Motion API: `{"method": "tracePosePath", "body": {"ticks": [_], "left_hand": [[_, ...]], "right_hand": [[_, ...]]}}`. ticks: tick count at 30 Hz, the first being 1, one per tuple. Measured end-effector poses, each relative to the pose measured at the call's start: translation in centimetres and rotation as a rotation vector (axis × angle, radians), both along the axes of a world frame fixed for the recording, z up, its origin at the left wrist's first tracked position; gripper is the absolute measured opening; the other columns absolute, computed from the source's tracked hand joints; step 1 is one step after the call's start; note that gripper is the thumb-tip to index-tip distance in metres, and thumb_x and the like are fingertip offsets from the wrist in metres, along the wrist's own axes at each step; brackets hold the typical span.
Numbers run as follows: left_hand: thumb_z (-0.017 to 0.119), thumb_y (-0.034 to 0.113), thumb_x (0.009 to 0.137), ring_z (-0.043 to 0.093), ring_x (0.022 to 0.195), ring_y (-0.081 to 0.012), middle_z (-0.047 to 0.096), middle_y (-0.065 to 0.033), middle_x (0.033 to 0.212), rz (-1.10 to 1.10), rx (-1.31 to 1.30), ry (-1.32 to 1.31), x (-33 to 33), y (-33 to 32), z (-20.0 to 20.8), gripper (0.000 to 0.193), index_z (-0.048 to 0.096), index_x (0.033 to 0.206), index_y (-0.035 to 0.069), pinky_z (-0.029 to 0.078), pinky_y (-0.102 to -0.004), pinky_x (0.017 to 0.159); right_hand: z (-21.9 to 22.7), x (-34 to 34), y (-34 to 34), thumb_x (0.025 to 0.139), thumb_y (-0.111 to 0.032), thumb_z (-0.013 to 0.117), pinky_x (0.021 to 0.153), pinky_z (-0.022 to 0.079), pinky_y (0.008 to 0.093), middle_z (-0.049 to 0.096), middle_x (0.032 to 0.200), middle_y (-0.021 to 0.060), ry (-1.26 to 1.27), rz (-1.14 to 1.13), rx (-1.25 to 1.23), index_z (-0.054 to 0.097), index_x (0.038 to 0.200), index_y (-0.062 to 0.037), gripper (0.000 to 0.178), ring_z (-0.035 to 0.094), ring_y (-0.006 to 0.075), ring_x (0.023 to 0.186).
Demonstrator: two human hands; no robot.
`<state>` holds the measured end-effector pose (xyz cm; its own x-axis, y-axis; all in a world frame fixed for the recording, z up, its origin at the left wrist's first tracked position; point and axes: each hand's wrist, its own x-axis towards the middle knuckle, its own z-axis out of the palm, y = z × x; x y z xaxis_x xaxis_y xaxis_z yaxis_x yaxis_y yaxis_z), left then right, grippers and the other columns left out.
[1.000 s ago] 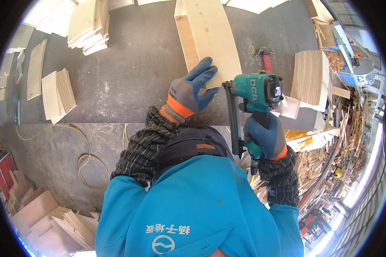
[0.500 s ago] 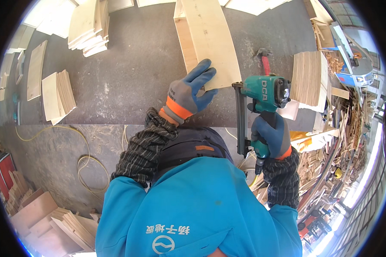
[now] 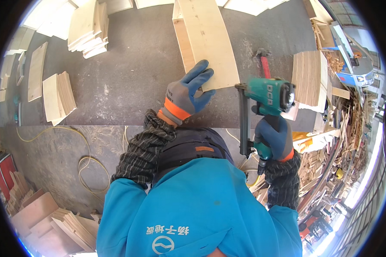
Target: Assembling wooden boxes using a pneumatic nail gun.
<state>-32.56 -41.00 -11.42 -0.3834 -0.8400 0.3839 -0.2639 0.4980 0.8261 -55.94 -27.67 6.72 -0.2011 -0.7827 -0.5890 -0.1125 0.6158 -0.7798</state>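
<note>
A long, narrow plywood box [image 3: 212, 51] lies on the dark worktable, its near end toward me and its left side showing open below the top panel. My left hand [image 3: 188, 92], in a grey and blue glove, holds its near left corner, fingers over the edge and thumb along the near end. In my gloved right hand [image 3: 276, 135] is a green pneumatic stapler [image 3: 268, 94], held upright by its grip. Its nose is beside the box's near right corner; whether they touch I cannot tell. The box's far end runs out of view.
A hammer with a red handle [image 3: 265, 66] lies right of the box. Stacks of thin boards [image 3: 306, 79] stand to the right, with more panels [image 3: 60, 98] to the left. A yellow hose [image 3: 88, 162] coils on the floor. Scrap wood [image 3: 317, 167] is heaped at right.
The near end of the box has shifted slightly left along with my left hand. My right hand and the stapler have moved a little to the right.
</note>
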Motion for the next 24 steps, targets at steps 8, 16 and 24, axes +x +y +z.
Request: {"method": "tracePosePath", "body": {"ticks": [8, 16, 24], "left_hand": [[0.092, 0.02, 0.084, 0.07, 0.131, -0.033, 0.06, -0.0191, 0.158, -0.074, 0.011, -0.036, 0.3, -0.6, 0.9, 0.063, 0.07, 0.142, 0.008, 0.061, -0.04, 0.103], [0.085, 0.03, 0.096, 0.066, 0.128, -0.029, 0.059, -0.0242, 0.154, 0.275, 0.647, 0.302, -1.5, -1.6, 0.9, 0.084, 0.043, 0.162, -0.004, 0.058, -0.0402, 0.102], [0.069, 0.027, 0.109, 0.072, 0.114, -0.0216, 0.069, -0.014, 0.14, 0.036, 1.009, 0.803, -2.7, -1.2, -3.3, 0.061, 0.05, 0.158, -0.003, 0.059, -0.0394, 0.099]], "right_hand": [[-13.6, -9.1, 5.9, 0.092, -0.021, 0.075, 0.069, 0.056, 0.0391, 0.074, 0.083, 0.013, 0.668, -0.026, -0.149, 0.073, 0.117, -0.0014, 0.032, 0.071, 0.0223, 0.073], [-22.8, -11.9, 7.2, 0.095, -0.026, 0.07, 0.076, 0.058, 0.057, 0.076, 0.094, 0.0248, 1.174, 0.337, -0.007, 0.057, 0.145, -0.0042, 0.056, 0.074, 0.0487, 0.084], [-26.5, -12.6, 7.1, 0.089, -0.04, 0.084, 0.076, 0.058, 0.0551, 0.075, 0.097, 0.0239, 1.127, 0.387, -0.103, 0.044, 0.157, 0.0004, 0.088, 0.074, 0.0432, 0.089]]}}
